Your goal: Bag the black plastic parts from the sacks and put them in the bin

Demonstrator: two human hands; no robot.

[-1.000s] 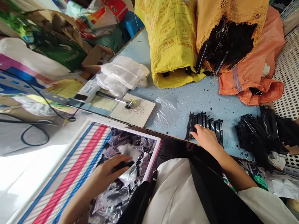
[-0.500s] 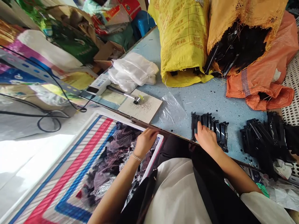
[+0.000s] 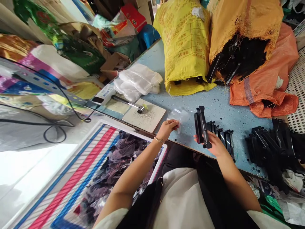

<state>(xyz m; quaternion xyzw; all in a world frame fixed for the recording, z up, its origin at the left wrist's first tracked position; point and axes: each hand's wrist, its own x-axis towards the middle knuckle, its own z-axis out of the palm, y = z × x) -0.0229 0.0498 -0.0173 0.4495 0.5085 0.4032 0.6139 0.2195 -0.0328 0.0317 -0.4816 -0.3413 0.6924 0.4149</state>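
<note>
Over the table's near edge, my left hand [image 3: 168, 127] pinches a clear plastic bag [image 3: 180, 115] at its near end. My right hand [image 3: 215, 143] is closed around a pair of long black plastic parts [image 3: 201, 127], lifted and tilted above the table. Just right of that hand, a row of similar black parts [image 3: 229, 141] lies on the tabletop. The exact number in my grip is hard to make out.
A hammer [image 3: 140, 109] lies on a beige board [image 3: 152, 119] beside stacked white plastic bags [image 3: 140, 79]. Yellow [image 3: 187, 47] and orange sacks [image 3: 247, 19] stand behind. A black pile [image 3: 262, 143] is right; a striped basket [image 3: 78, 178] of bagged parts sits lower left.
My left hand has moved from the basket's rim up to the table and taken hold of the clear bag. My right hand has lifted black parts off the row.
</note>
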